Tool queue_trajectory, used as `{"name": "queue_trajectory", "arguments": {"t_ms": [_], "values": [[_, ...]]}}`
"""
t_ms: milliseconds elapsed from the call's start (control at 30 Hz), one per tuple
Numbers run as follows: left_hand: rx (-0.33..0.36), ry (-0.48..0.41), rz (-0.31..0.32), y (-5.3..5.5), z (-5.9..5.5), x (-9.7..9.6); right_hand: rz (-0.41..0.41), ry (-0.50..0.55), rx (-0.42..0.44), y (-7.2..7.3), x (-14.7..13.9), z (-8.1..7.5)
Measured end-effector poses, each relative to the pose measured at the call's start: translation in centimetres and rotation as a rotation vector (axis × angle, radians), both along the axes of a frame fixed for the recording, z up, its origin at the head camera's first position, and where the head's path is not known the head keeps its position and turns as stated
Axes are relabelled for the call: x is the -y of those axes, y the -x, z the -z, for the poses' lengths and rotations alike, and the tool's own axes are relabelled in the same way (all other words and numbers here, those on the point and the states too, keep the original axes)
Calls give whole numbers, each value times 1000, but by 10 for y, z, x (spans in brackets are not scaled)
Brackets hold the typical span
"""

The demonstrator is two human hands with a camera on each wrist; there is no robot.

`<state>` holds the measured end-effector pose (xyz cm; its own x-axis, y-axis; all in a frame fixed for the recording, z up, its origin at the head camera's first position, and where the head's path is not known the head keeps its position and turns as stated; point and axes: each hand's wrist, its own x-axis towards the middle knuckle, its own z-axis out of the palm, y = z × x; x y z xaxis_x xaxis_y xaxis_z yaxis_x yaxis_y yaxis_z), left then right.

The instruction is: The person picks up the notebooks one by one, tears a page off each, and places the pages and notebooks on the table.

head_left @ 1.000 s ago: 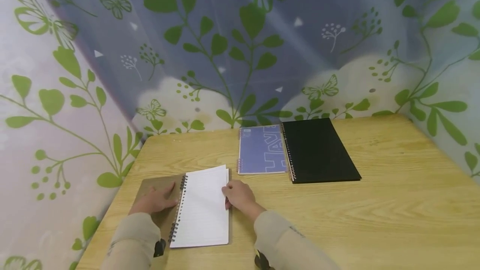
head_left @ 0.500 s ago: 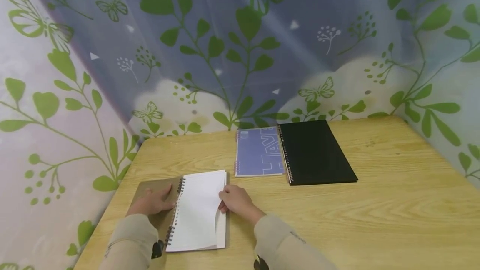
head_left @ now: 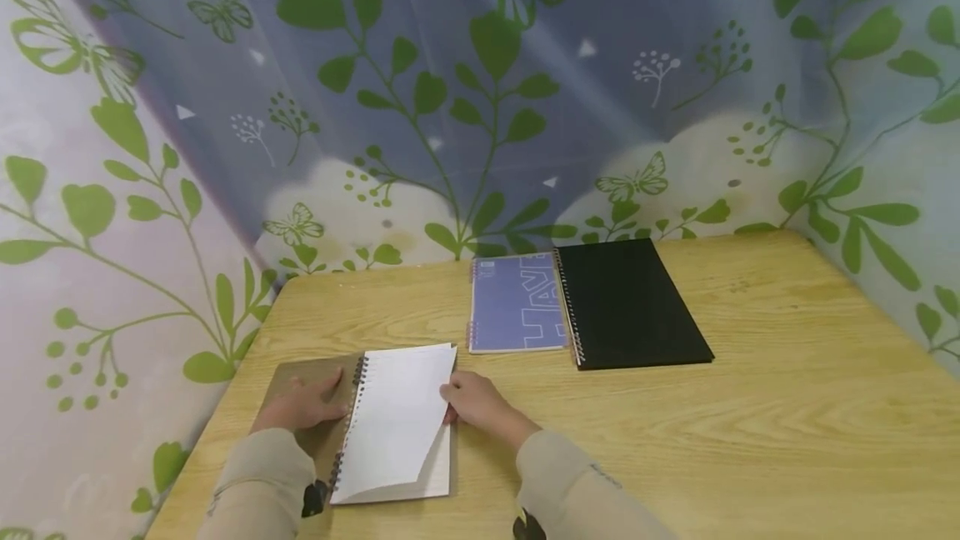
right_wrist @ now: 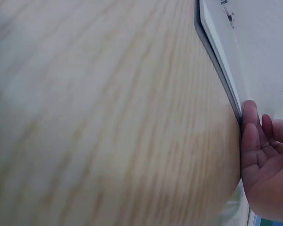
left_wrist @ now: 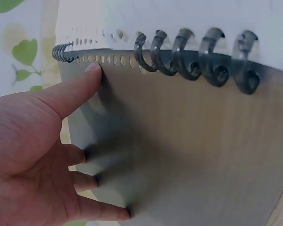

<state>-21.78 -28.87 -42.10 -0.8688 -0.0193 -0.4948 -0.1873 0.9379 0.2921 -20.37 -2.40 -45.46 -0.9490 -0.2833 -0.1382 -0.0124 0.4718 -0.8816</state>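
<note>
A spiral notebook lies open at the front left of the table, its brown cover [left_wrist: 188,146] folded out to the left. My left hand [head_left: 303,402] rests on that cover with fingers spread, the thumb beside the black spiral binding [left_wrist: 184,54]. At the outer edge of the white page [head_left: 393,427], my right hand [head_left: 483,405] pinches the paper between thumb and fingers. The page's lower right corner is lifted and bent, and lined paper [head_left: 438,469] shows under it. In the right wrist view, the fingers [right_wrist: 250,141] are curled at the notebook's edge.
A blue-purple spiral notebook [head_left: 513,307] with outlined letters lies farther back on the wooden table [head_left: 750,440]. Touching or nearly touching its right side is a larger black spiral notebook [head_left: 633,307]. Behind the table hangs a leaf-and-butterfly patterned curtain [head_left: 420,40].
The white page lay nearly flat a second ago; its lower right corner has since risen and bent leftward, uncovering paper below. My left hand stays on the cover. The head view shifts slightly.
</note>
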Motion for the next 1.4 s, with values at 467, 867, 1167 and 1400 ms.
{"name": "queue_trajectory", "arguments": {"t_ms": [467, 867, 1167, 1400], "values": [[-3, 9, 25, -2, -4, -2, 17, 72, 28, -19, 4, -7], [-5, 0, -8, -3, -4, -3, 47, -235, -151, -61, 14, -5], [-16, 18, 40, -4, -9, -3, 78, -205, -156, -65, 12, -9], [-28, 0, 57, -5, -9, -4, 77, -238, -153, -61, 8, -6]]}}
